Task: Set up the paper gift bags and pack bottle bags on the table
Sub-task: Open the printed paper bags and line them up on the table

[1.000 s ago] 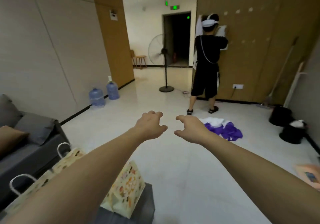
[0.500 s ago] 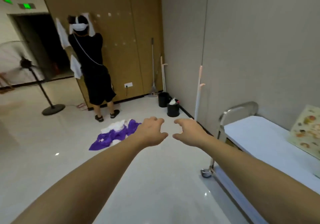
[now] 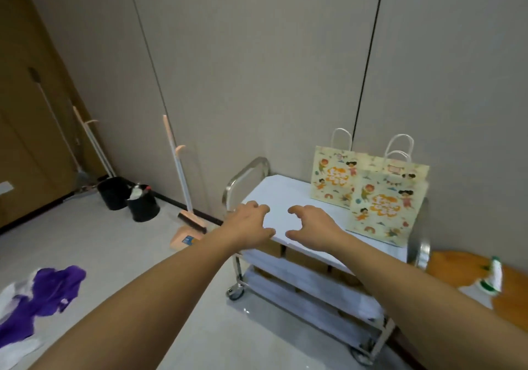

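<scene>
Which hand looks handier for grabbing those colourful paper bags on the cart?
Probably the right hand. It hovers empty over the white cart top, nearer the front gift bag standing on its right side. The left hand, also empty, sits farther away by the cart's left edge.

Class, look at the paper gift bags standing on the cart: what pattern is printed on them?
Cartoon children with orange lettering on cream, seen on the front gift bag in the head view.
</scene>
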`<state>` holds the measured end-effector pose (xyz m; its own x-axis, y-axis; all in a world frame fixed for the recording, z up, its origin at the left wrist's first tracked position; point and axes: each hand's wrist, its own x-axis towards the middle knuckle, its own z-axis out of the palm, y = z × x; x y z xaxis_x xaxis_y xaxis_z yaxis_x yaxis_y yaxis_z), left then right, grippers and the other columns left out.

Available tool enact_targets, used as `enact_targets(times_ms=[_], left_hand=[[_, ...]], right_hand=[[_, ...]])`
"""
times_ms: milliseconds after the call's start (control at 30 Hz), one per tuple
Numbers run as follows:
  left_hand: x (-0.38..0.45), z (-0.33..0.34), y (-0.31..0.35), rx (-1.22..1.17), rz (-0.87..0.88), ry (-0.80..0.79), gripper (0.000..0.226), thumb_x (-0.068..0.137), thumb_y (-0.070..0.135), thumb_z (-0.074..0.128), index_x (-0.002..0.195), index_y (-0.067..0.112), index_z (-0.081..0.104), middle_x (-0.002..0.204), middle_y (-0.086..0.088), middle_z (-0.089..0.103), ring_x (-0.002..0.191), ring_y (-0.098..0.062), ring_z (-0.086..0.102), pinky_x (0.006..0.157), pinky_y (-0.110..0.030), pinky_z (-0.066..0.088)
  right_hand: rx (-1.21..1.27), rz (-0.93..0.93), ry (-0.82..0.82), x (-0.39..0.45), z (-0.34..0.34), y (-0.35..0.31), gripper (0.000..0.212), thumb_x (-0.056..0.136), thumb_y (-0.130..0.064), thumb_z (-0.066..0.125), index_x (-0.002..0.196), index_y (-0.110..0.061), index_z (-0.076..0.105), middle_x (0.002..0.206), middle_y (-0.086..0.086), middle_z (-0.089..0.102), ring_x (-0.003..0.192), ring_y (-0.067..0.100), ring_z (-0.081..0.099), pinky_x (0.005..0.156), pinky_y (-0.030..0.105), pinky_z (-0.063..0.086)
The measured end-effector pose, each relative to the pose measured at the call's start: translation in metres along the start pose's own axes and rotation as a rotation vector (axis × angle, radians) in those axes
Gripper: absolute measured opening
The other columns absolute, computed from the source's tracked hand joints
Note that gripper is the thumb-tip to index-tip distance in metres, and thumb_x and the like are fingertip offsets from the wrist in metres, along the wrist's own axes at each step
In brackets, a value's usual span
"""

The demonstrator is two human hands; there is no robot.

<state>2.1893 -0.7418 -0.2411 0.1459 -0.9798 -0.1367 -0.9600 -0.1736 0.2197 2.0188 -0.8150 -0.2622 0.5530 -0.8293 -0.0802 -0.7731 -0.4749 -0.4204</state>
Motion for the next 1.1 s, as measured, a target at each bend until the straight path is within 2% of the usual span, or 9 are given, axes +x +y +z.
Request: enact_targets(times_ms=[200, 433, 533, 700, 900, 1100], left_hand=[[0.091, -0.012, 0.047, 0.046, 0.206, -0.027, 0.063, 0.098, 0.049, 0.054, 0.152, 0.023, 0.036, 0.156, -0.004, 0.036, 0.141, -0.027, 0.035, 0.112, -0.046, 0.038], [0.182, -0.034, 0.091, 0.028, 0.410, -0.045, 0.061, 0.096, 0.049, 0.056, 0.149, 0.022, 0.042, 0.149, -0.004, 0.043, 0.136, -0.026, 0.039, 0.110, -0.045, 0.039], [0.211, -0.034, 0.104, 0.033, 0.477, -0.068, 0.061, 0.096, 0.049, 0.057, 0.148, 0.021, 0.043, 0.148, -0.004, 0.043, 0.137, -0.027, 0.038, 0.110, -0.043, 0.039], [0.249, -0.031, 0.123, 0.013, 0.551, -0.095, 0.059, 0.096, 0.047, 0.058, 0.148, 0.023, 0.044, 0.148, -0.005, 0.043, 0.136, -0.027, 0.039, 0.109, -0.042, 0.039], [0.282, -0.022, 0.141, 0.033, 0.574, -0.123, 0.064, 0.095, 0.047, 0.059, 0.151, 0.022, 0.040, 0.152, -0.003, 0.041, 0.137, -0.027, 0.037, 0.110, -0.042, 0.038], [0.305, -0.015, 0.175, 0.056, 0.583, -0.129, 0.062, 0.095, 0.048, 0.059, 0.149, 0.021, 0.043, 0.150, -0.005, 0.042, 0.136, -0.028, 0.039, 0.108, -0.041, 0.038]], right_hand=[[0.023, 0.202, 0.110, 0.029, -0.037, 0.057, 0.069, 0.091, -0.042, 0.067, 0.152, -0.023, 0.040, 0.151, 0.005, 0.047, 0.135, 0.024, 0.047, 0.108, 0.041, 0.043], [-0.018, 0.365, 0.212, 0.065, -0.079, 0.101, 0.066, 0.090, -0.042, 0.066, 0.149, -0.023, 0.044, 0.140, 0.005, 0.055, 0.124, 0.024, 0.053, 0.096, 0.038, 0.050], [-0.014, 0.415, 0.246, 0.077, -0.089, 0.115, 0.067, 0.090, -0.041, 0.067, 0.149, -0.022, 0.043, 0.145, 0.002, 0.053, 0.130, 0.023, 0.051, 0.101, 0.038, 0.047], [0.023, 0.499, 0.287, 0.089, -0.100, 0.140, 0.068, 0.088, -0.041, 0.070, 0.148, -0.022, 0.045, 0.141, 0.002, 0.057, 0.123, 0.023, 0.056, 0.095, 0.040, 0.053], [0.027, 0.581, 0.341, 0.096, -0.115, 0.175, 0.068, 0.088, -0.042, 0.069, 0.148, -0.020, 0.045, 0.141, 0.006, 0.054, 0.124, 0.026, 0.054, 0.097, 0.043, 0.052], [0.032, 0.632, 0.442, 0.114, -0.130, 0.218, 0.079, 0.086, -0.038, 0.071, 0.152, -0.025, 0.032, 0.151, 0.010, 0.036, 0.139, 0.031, 0.033, 0.112, 0.049, 0.039]])
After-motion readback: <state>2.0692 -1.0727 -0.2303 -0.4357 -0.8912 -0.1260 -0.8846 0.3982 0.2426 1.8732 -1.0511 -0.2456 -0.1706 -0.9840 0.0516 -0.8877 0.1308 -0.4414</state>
